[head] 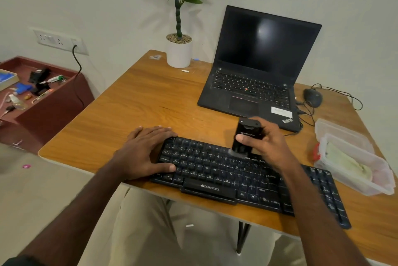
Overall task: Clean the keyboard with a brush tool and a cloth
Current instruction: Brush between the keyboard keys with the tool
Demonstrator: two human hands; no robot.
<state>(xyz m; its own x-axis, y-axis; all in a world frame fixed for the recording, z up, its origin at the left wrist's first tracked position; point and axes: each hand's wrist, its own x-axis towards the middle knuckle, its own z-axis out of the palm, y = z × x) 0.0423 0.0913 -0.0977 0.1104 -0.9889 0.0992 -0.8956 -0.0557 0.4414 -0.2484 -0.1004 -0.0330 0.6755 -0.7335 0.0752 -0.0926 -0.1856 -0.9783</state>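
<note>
I saw my left hand [148, 149] lying flat, with straight fingers spread over the left end of the keyboard [243, 177] and the thumb on the keys near the front edge. My right hand [267, 145] was raised above the top row of keys, and its fingers and thumb were curled around the black brush tool [247, 136], which stood almost upright. The lower end of the tool was touching the keys near the middle of the top rows, but it was blurred. The keyboard lay at the front edge of the wooden table [137, 102], and I could read "ZEBRONICS" below its space bar. Behind it stood an open laptop [256, 72] with a dark screen and the word "ThinkPad" on its corner. On the right side was a clear plastic box [353, 164] without lid, and a pale folded cloth [346, 162] lay inside it.
</note>
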